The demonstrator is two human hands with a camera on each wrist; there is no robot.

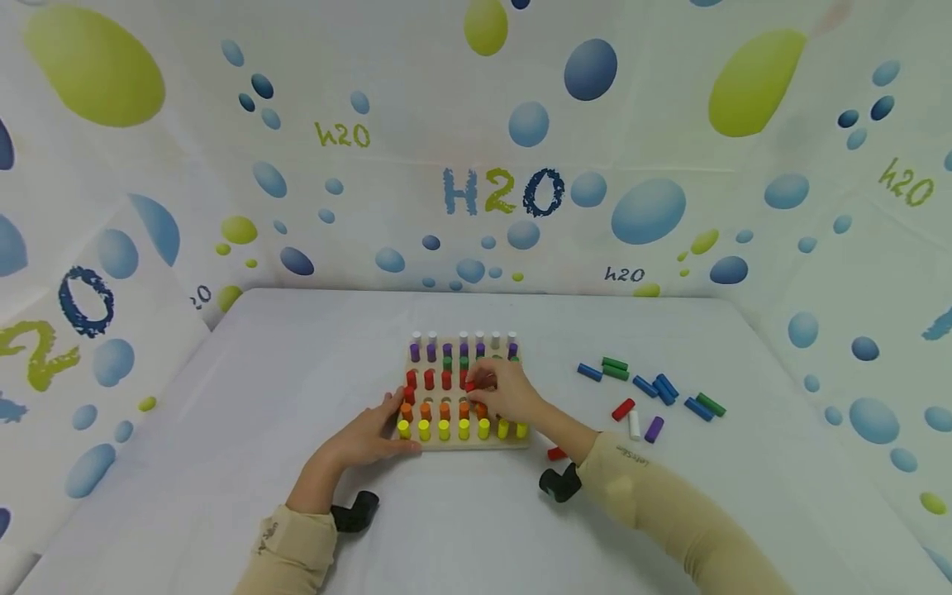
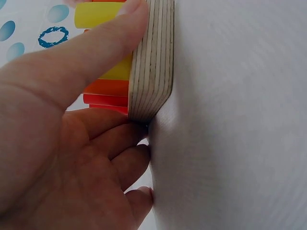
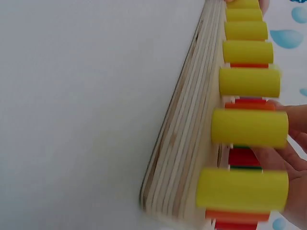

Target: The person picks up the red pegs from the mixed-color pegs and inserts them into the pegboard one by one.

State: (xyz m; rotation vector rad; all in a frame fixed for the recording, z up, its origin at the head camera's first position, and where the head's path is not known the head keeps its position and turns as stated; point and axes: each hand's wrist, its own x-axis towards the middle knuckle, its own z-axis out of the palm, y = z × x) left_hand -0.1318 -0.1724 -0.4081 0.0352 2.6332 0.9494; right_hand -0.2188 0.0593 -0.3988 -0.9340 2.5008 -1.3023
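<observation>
A wooden pegboard (image 1: 476, 445) lies flat on the table, with rows of yellow (image 1: 444, 430), orange (image 1: 445, 411), red (image 1: 429, 379), green (image 1: 448, 364), purple (image 1: 431, 353) and white pegs (image 1: 464, 337) standing in it. My left hand (image 1: 364, 436) grips its near left corner; the left wrist view shows the thumb on the front edge and fingers against the side. Over the right half of the board, my right hand (image 1: 511, 392) pinches a red peg (image 1: 469, 386) among the red and orange rows. Its fingers partly hide that peg and several behind. Yellow pegs cover much of this hand in the right wrist view.
Right of the board lie loose blue (image 1: 644, 386), green (image 1: 711, 404), red (image 1: 623, 409), white (image 1: 635, 425) and purple pegs (image 1: 654, 430). One more red peg (image 1: 557, 454) lies beside the right forearm. A patterned cloth (image 1: 416, 223) hangs behind the white table (image 1: 312, 330).
</observation>
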